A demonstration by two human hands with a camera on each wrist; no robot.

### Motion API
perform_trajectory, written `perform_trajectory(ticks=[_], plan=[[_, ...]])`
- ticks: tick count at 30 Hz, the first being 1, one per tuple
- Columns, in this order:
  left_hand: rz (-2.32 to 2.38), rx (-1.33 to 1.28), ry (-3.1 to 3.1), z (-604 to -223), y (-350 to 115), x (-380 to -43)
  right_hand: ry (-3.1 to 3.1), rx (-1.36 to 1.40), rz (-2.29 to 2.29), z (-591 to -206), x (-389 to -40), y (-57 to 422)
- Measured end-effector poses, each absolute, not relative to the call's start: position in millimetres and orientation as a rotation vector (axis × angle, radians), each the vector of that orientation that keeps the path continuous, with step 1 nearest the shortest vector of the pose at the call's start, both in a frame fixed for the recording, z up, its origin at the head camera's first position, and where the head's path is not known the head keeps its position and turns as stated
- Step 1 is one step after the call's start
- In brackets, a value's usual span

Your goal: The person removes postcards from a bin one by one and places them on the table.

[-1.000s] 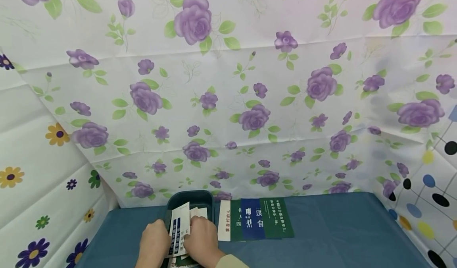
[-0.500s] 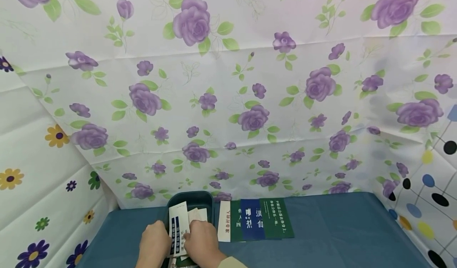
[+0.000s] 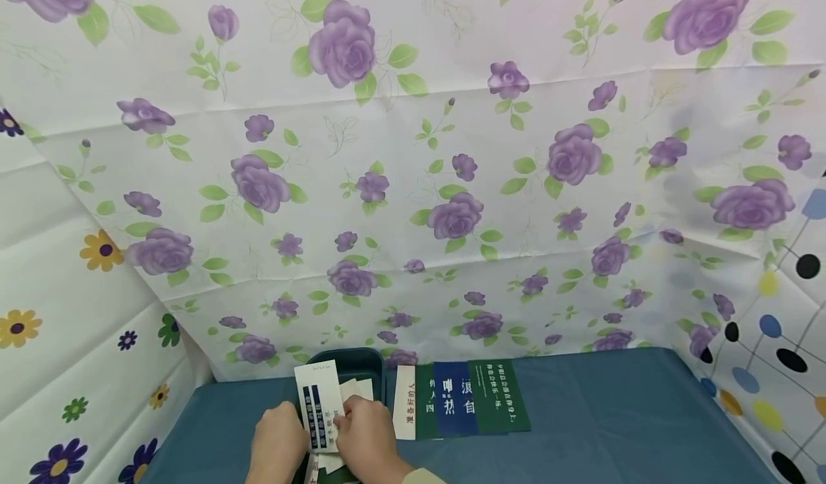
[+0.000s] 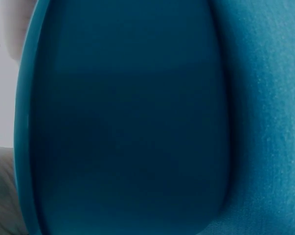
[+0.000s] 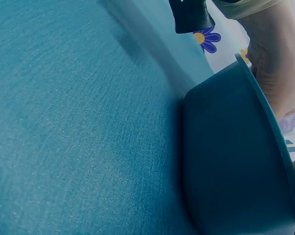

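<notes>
A white card (image 3: pixel 316 398) with dark blue bars of printed text is raised over a dark teal plastic bin (image 3: pixel 361 356) in the head view. My left hand (image 3: pixel 279 437) holds the card by its left edge, fingers curled. My right hand (image 3: pixel 368 434) pinches its right edge with thumb and fingers. More white and green cards (image 3: pixel 358 387) lie in the bin below, partly covered by the hands. Both wrist views mostly show the bin's outer wall (image 4: pixel 127 122); in the right wrist view my left hand (image 5: pixel 274 88) appears beyond the rim.
Right of the bin, a row of overlapping cards (image 3: pixel 461 398), cream, green and blue with printed characters, lies on the blue-covered table (image 3: pixel 594 412). A flowered sheet (image 3: pixel 413 183) hangs behind the table, with patterned sheets at both sides.
The white card has shifted slightly left and tilted, showing more of its face. Both hands stay nearly in place over the bin. The row of cards is unchanged.
</notes>
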State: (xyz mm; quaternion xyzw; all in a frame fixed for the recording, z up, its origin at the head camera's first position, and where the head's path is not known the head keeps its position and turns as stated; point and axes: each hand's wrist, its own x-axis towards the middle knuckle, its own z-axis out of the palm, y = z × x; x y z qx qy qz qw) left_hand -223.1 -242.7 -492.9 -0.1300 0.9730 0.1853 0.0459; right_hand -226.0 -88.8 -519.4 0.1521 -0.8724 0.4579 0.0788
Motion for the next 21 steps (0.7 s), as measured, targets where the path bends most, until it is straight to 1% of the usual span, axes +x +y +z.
perform_trajectory(ticks=[10, 21], plan=[[0.560, -0.389, 2.997, -498.5, -241.9, -222.2, -2.495, 0.447, 1.550, -520.3, -223.5, -83.2], [0.536, -0.383, 2.972, -496.6, -244.4, -225.4, -2.313, 0.436, 1.647, -511.3, -229.1, -59.5]])
